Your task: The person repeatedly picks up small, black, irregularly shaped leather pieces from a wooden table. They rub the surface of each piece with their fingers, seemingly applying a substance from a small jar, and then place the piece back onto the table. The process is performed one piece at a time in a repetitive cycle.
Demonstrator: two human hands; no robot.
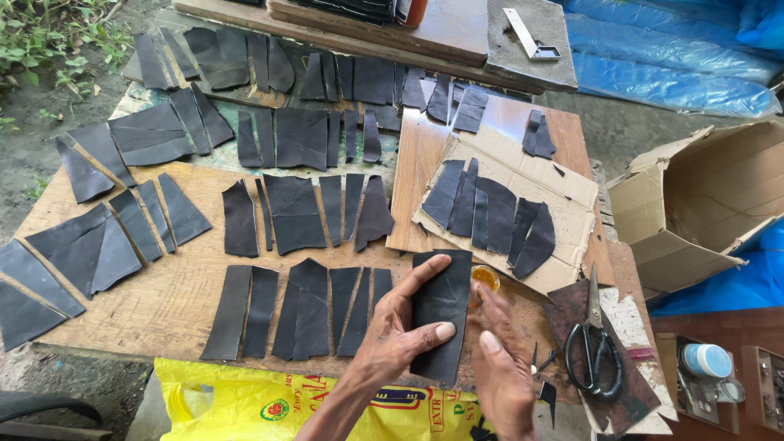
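My left hand [392, 331] holds a dark grey leather piece [443, 302] upright over the near edge of the wooden board [171, 302], thumb and fingers pinching its left side. My right hand [500, 363] is beside it at the piece's right edge, fingers closed on a small thin tool that I can barely see. A small pot of amber glue [486, 278] sits just behind the held piece. Many similar dark leather pieces [294, 212] lie spread in rows across the board.
Black scissors [594, 347] lie on a dark mat at right. More leather pieces rest on a cardboard sheet [523, 167]. An open cardboard box [706, 200] stands at right. A yellow plastic bag [245, 400] lies at the near edge. Blue tarp [670, 57] covers the far right.
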